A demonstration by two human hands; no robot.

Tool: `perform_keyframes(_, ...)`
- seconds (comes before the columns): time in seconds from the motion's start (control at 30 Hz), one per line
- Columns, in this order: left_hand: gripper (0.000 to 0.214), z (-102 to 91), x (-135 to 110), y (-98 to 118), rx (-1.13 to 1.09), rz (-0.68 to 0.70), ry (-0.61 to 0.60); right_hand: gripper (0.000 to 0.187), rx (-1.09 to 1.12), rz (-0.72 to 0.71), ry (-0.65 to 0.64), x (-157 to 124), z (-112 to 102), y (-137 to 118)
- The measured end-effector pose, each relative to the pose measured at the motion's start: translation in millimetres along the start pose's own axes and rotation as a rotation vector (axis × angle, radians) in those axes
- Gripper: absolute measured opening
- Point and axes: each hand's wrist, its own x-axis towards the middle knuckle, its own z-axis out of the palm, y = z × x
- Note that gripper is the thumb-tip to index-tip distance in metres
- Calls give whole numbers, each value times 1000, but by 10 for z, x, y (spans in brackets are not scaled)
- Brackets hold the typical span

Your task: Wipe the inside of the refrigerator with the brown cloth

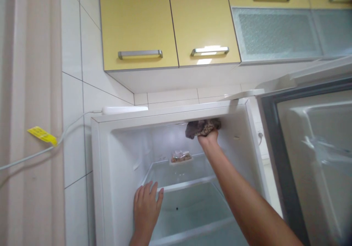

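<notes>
An open white fridge [101,154] stands in front of me, its door [316,158] swung out to the right. My right hand [208,139] reaches up inside and presses a dark grey-brown cloth [202,127] against the ceiling of the compartment; the fingers are buried in the cloth. My left hand [146,206] lies flat with fingers together on the front edge of a glass shelf [189,183]. A small clear packet of food [180,157] sits at the back of the upper shelf.
Yellow wall cabinets [137,22] with metal handles hang just above the fridge; frosted-glass doors [275,33] are to their right. A white cable with a yellow tag [42,135] runs along the tiled wall at left, beside a beige curtain [30,128].
</notes>
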Motion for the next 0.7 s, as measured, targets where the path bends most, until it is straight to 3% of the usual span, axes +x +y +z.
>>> perform_keyframes(0.07, 31, -14, 10, 5, 0, -3, -3, 39, 14, 21, -22, -81, 96, -323)
perform_keyframes(0.17, 30, -33, 21, 13, -7, -17, -18, 33, 56, 14, -109, -317, 60, -744)
perform_keyframes(0.27, 30, -23, 15, 17, -22, -24, -27, 30, -6, -58, -201, -489, -2, -882)
perform_keyframes(0.37, 30, 20, -6, 20, -29, -30, -6, 43, -214, -104, -179, -393, 46, -699)
perform_keyframes(0.53, 28, 80, -43, 23, -36, -25, 22, 54, -727, -133, -136, 162, 98, -182)
perform_keyframes(0.7, 25, 112, -77, 28, -49, -38, 39, 58, -773, -93, -107, 571, -34, 255)
